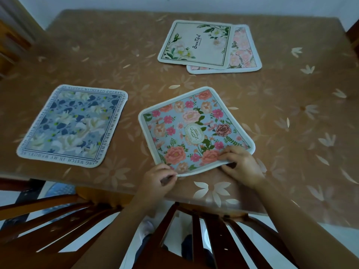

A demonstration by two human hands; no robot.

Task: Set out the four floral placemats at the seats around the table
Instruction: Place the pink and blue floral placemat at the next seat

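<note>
A brown daisy-print table (pixel 291 90) spreads before me. Both my left hand (pixel 158 179) and right hand (pixel 241 166) pinch, fingers (pixel 228 154) curled, the near edge of the blue rose-patterned placemat (pixel 192 129), lying askew. Left of it lies a blue-and-white placemat (pixel 73 125); farther off, a cream placemat (pixel 196 43) overlaps a pink placemat (pixel 245 49).

Brown table (pixel 291 133): blue placemat (pixel 72 126) left, rose placemat (pixel 194 129) near edge, cream placemat (pixel 196 43) overlapping pink placemat (pixel 242 53).

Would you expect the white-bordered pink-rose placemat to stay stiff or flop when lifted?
Probably floppy: the pink-rose placemat curls along its near edge where the left hand and right hand pinch it. Likely light: mere pinches raise it.
</note>
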